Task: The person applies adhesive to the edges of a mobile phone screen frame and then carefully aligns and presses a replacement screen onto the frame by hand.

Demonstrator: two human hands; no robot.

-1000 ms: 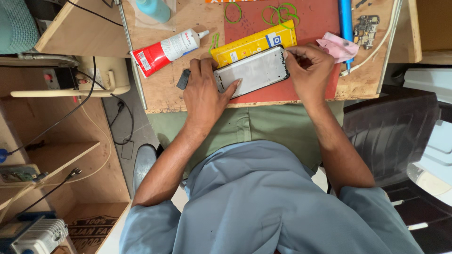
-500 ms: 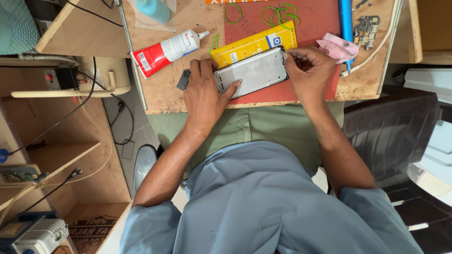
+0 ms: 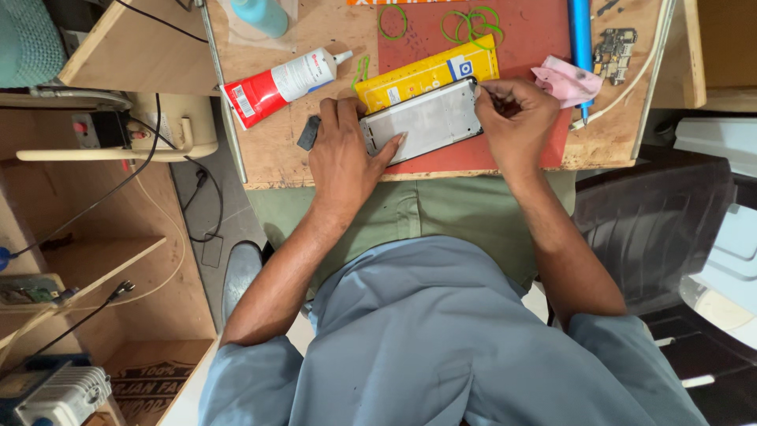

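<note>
Phone chassis (image 3: pixel 422 122), silver-grey and opened, lies upper centre of frame on a red work mat (image 3: pixel 544 39), tilted w/ its right end higher. We note left hand (image 3: pixel 343 154) resting flat on the bench edge, fingers spread, thumb tip pressed onto the chassis's lower left portion; palm down, not clasped round anything. Right hand (image 3: pixel 516 118) sits at the chassis's upper right corner, fingers curled tight together; thumb and forefinger appear to pinch a thin dark tool at that corner, but we cannot tell what it is, too small and mostly hidden.

Just behind the chassis, touching or nearly so, a yellow flat package (image 3: pixel 426 77) lies at the same tilt. Left of it, a red-and-white glue tube (image 3: pixel 280 83) points its nozzle toward the package. Small dark flat piece (image 3: pixel 308 132) sits just beside left hand's fingers.

Green rubber bands (image 3: pixel 471 24) lie at top of mat. Blue cylindrical tool (image 3: pixel 581 35) stands along mat's right edge; pink cloth (image 3: pixel 561 80) just beside right hand. Small circuit board (image 3: pixel 615 49) upper right, near a white cable (image 3: pixel 631 83). Wooden bench (image 3: pixel 268 158) carries all of these. Person wears blue shirt, olive trousers.
</note>
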